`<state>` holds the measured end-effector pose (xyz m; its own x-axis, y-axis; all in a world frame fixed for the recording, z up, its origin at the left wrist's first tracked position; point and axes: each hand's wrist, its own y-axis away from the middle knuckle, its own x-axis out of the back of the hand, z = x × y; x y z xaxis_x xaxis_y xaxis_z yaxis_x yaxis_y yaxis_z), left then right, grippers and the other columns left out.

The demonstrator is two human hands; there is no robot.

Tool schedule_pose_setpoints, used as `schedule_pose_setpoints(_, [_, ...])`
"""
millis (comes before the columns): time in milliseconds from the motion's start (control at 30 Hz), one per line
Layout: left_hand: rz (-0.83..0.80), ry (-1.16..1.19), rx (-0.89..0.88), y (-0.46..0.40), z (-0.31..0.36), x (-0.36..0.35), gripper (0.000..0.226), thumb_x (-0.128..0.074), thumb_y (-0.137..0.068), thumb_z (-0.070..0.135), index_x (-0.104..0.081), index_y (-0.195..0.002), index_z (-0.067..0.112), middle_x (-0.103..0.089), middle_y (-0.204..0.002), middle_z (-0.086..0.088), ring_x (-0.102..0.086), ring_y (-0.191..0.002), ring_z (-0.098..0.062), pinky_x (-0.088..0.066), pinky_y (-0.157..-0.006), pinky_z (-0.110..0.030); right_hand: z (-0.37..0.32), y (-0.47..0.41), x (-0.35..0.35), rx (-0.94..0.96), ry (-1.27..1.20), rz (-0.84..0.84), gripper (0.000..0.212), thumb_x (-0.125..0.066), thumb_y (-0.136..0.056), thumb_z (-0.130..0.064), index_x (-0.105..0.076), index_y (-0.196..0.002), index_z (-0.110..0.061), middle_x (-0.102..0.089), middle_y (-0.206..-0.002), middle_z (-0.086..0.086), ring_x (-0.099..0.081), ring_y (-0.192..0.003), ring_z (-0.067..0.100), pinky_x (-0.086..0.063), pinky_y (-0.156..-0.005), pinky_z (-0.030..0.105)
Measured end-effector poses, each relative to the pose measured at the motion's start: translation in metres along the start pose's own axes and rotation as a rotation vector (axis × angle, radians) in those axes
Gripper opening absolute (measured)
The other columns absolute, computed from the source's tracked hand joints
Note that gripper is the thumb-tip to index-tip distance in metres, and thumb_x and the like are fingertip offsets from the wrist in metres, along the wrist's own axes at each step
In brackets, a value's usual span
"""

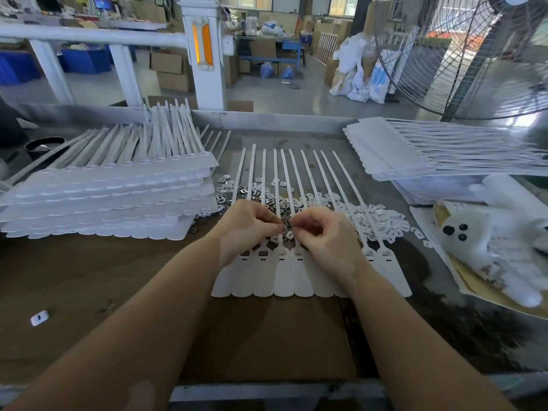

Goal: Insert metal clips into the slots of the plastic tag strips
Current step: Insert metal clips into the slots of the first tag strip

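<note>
A white plastic tag strip lies flat in front of me, its several joined tags side by side and their thin tails fanning away from me. Small metal clips lie scattered under and between the tails, with white plastic clips heaped to the right. My left hand and my right hand hover over the tag heads with fingers curled, fingertips nearly meeting at the middle. Each seems to pinch a small clip, though the pieces are too tiny to see clearly.
A tall stack of tag strips sits on the left and another stack at the right back. A white plush toy lies on the right, a large fan stands behind it, and a single loose clip lies near left.
</note>
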<state>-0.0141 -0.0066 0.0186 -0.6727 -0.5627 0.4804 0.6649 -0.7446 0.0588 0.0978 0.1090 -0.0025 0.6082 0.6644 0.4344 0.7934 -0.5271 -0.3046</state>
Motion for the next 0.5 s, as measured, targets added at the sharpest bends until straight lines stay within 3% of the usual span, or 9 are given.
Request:
schedule_pose_setpoints(133, [-0.011, -0.015, -0.046, -0.0008, -0.0026, -0.0008, 0.003, -0.071, -0.082, 0.019, -0.072, -0.085, 0.019, -0.070, -0.077, 0.000, -0.061, -0.072, -0.013, -0.050, -0.068, -0.027, 0.0014, -0.0004, -0.0019, -0.016, -0.008, -0.023, 0.006, -0.067, -0.083, -0.009, -0.069, -0.082, -0.014, -0.067, -0.075, 0.000, -0.062, -0.068, 0.005, -0.050, -0.060, 0.016])
schedule_pose_setpoints(233, [-0.011, -0.034, -0.069, -0.0013, -0.0043, -0.0005, 0.004, -0.070, -0.083, 0.021, -0.072, -0.085, 0.021, -0.070, -0.076, 0.004, -0.062, -0.072, -0.008, -0.049, -0.065, -0.019, 0.0027, -0.0024, -0.0031, -0.026, 0.053, -0.047, 0.003, -0.064, -0.085, -0.012, -0.067, -0.084, -0.013, -0.067, -0.079, 0.003, -0.065, -0.077, 0.020, -0.054, -0.073, 0.038])
schedule_pose_setpoints(300, [-0.013, -0.038, -0.072, -0.0022, -0.0043, -0.0006, 0.004, -0.069, -0.083, 0.022, -0.072, -0.086, 0.021, -0.070, -0.077, 0.005, -0.062, -0.072, -0.006, -0.048, -0.064, -0.016, 0.0023, -0.0032, -0.0033, -0.019, 0.084, -0.060, 0.004, -0.062, -0.087, -0.014, -0.065, -0.085, -0.012, -0.067, -0.080, 0.004, -0.064, -0.079, 0.024, -0.052, -0.078, 0.046])
schedule_pose_setpoints(433, [-0.019, -0.084, -0.087, -0.0024, -0.0036, -0.0020, 0.004, -0.067, -0.086, 0.020, -0.070, -0.086, 0.020, -0.067, -0.077, 0.008, -0.060, -0.071, -0.002, -0.042, -0.054, -0.004, 0.0000, -0.0025, -0.0027, -0.016, 0.085, -0.058, 0.007, -0.061, -0.088, -0.016, -0.066, -0.086, -0.012, -0.065, -0.077, 0.003, -0.063, -0.078, 0.022, -0.052, -0.077, 0.046])
schedule_pose_setpoints(500, [-0.034, -0.096, -0.077, -0.0028, -0.0027, -0.0004, 0.006, -0.066, -0.086, 0.019, -0.071, -0.088, 0.017, -0.068, -0.078, 0.004, -0.059, -0.070, -0.006, -0.044, -0.058, -0.008, -0.0006, -0.0018, -0.0017, -0.027, 0.061, -0.012, 0.009, -0.061, -0.089, -0.018, -0.066, -0.084, -0.013, -0.064, -0.073, 0.000, -0.062, -0.075, 0.020, -0.052, -0.076, 0.045])
